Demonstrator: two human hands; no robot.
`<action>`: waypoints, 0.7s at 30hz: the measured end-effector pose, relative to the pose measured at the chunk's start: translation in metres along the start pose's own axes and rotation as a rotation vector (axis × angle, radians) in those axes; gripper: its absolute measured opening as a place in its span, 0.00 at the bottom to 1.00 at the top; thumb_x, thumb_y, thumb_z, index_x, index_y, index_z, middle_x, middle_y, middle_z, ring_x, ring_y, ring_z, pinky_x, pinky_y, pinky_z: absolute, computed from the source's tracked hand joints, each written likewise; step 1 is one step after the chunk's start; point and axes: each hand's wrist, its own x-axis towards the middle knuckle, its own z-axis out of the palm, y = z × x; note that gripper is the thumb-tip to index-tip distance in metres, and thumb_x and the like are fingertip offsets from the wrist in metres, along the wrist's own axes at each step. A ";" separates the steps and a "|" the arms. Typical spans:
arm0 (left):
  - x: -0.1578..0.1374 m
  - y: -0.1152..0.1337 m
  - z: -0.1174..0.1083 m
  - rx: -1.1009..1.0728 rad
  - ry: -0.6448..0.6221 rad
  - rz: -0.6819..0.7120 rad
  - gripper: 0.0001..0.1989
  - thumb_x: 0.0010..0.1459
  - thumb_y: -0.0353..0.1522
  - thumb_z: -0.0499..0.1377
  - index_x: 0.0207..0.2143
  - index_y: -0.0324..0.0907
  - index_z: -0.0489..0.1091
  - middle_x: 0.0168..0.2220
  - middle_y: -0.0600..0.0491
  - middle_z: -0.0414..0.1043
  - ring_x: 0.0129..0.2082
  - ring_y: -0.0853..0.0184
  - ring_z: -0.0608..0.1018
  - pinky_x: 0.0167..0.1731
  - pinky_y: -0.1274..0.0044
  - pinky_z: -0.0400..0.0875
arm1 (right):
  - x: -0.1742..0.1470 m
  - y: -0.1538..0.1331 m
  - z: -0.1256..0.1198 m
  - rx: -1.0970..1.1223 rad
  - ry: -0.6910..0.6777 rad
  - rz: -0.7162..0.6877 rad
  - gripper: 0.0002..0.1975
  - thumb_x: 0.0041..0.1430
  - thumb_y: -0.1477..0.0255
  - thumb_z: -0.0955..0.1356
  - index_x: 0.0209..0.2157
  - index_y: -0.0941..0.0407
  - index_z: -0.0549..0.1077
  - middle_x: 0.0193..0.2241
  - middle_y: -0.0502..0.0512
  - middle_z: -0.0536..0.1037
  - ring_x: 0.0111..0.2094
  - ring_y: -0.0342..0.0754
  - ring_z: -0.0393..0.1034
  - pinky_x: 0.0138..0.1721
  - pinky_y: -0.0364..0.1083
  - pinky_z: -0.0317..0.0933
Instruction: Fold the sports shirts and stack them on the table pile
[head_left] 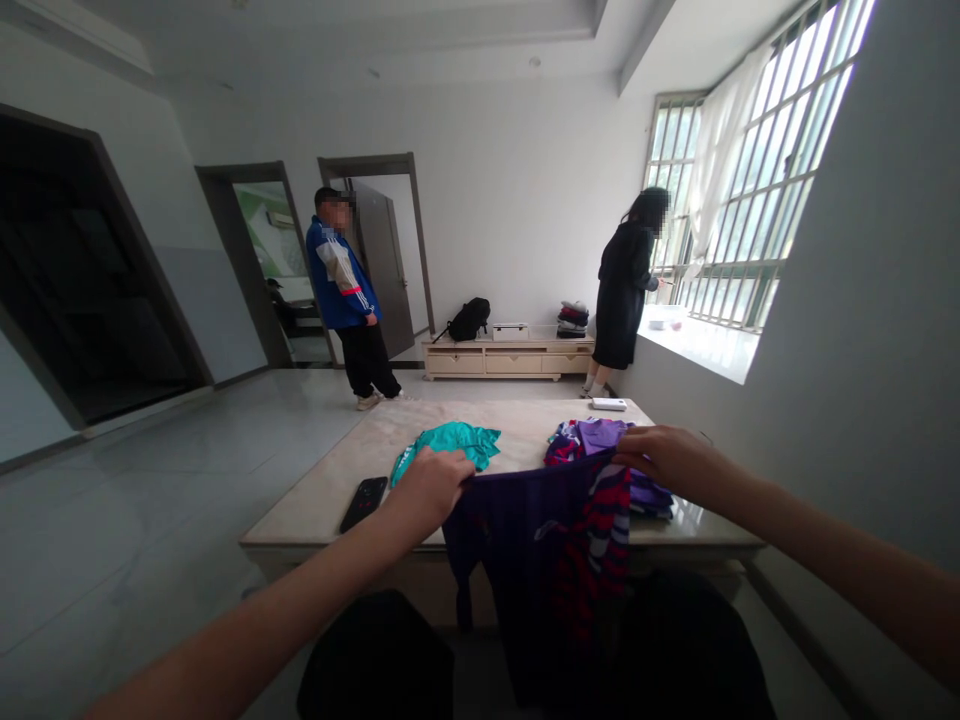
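Observation:
A dark purple garment with a red and white striped pattern (540,540) hangs stretched between my two hands, in front of the table's near edge. My left hand (435,485) pinches its upper left corner. At the upper right corner, my right hand (656,455) grips the same edge. The garment's lower part drops into shadow between my knees, so its exact kind is unclear. Behind my left hand lies a crumpled teal garment (457,440) with white lettering. A pile of purple patterned clothes (589,438) sits behind the right side of the held garment.
On the marble-topped table (315,505) lie a black phone (364,503) and a white device (609,404). Beyond stands a low cabinet (517,362) with a backpack (470,320), a white box (511,331) and folded clothes (572,319). One person stands near a doorway, another by the window.

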 end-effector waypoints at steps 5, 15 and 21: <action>0.005 -0.011 0.009 -0.169 0.059 -0.032 0.05 0.58 0.29 0.61 0.30 0.43 0.77 0.33 0.47 0.78 0.40 0.56 0.77 0.43 0.67 0.67 | 0.003 0.007 0.006 -0.018 0.028 0.021 0.20 0.71 0.63 0.62 0.32 0.53 0.81 0.28 0.56 0.83 0.29 0.51 0.75 0.30 0.46 0.57; 0.020 -0.032 -0.007 -1.154 0.171 -0.268 0.21 0.43 0.44 0.74 0.28 0.39 0.73 0.26 0.55 0.74 0.29 0.66 0.75 0.31 0.76 0.66 | 0.015 0.026 0.007 0.394 0.150 0.222 0.16 0.64 0.59 0.67 0.39 0.52 0.85 0.35 0.55 0.86 0.36 0.55 0.80 0.40 0.50 0.69; 0.025 -0.033 -0.001 -1.621 0.230 -0.392 0.28 0.35 0.41 0.79 0.36 0.37 0.74 0.34 0.52 0.78 0.32 0.69 0.79 0.35 0.77 0.71 | 0.016 0.035 0.014 0.687 0.140 0.349 0.20 0.59 0.55 0.70 0.41 0.56 0.84 0.33 0.57 0.85 0.34 0.56 0.79 0.38 0.51 0.72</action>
